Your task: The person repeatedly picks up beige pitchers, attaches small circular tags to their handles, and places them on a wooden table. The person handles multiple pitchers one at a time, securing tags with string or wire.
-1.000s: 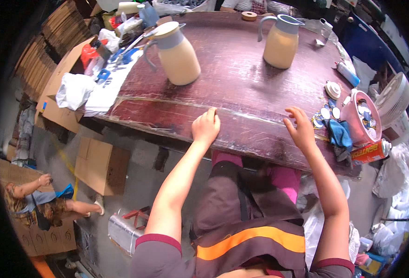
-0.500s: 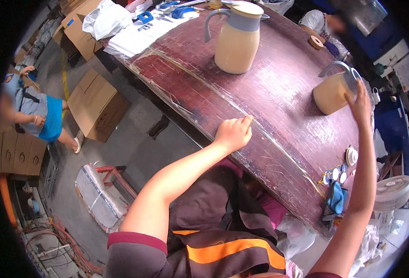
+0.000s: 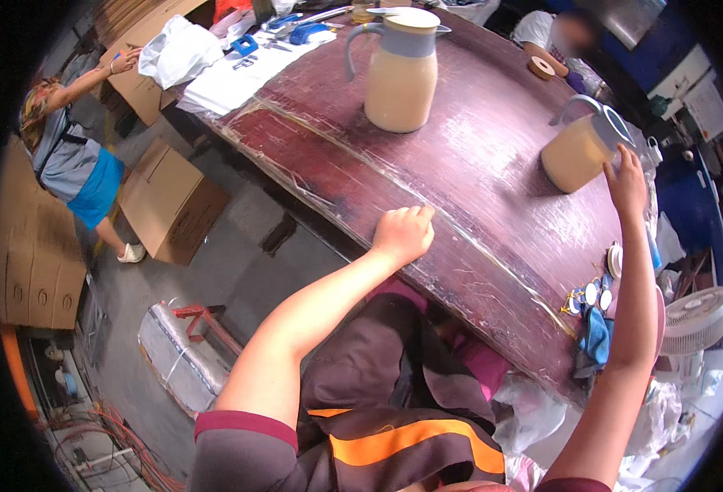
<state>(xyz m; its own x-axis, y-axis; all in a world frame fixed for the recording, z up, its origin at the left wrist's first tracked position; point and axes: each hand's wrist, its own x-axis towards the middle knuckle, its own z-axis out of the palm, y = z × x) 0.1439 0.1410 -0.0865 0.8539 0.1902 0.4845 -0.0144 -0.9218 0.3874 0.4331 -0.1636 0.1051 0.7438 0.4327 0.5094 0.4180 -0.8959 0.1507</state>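
While a person sits at the twelve o'clock-spanning dark red table [image 3: 501,246], the head view looks down past both forearms. Near the centre, the left hand [image 3: 405,234] rests near the table's edge, fingers loosely curled with the knuckles up; nothing is seen in it, though the palm is hidden. Its place at the edge probably steadies the body while the other arm stretches. Between two and three o'clock, the right hand [image 3: 626,182] is half spread, thumb and fingers parted, with no grip closed round anything; its fingertips are at the spout side of a cream jug [image 3: 576,156] with a grey collar, and whether they touch it cannot be told. That jug stands on the table at two o'clock, its mouth uncovered and its handle turned away from the hand, which may be why the fingers meet the rim side. Its lean looks like lens bending. Just past twelve o'clock, a matching lidded jug [image 3: 400,92] stands upright, well apart from both hands, its handle toward ten o'clock. White sheets [image 3: 222,88] lie between ten and eleven, perhaps keeping small tools together. Between three and four, a blue cloth [image 3: 595,338] lies near the table's edge, seemingly handy for the right arm. At half past one, a co-worker's sleeve [image 3: 534,29] shows beyond a tape roll [image 3: 542,68].
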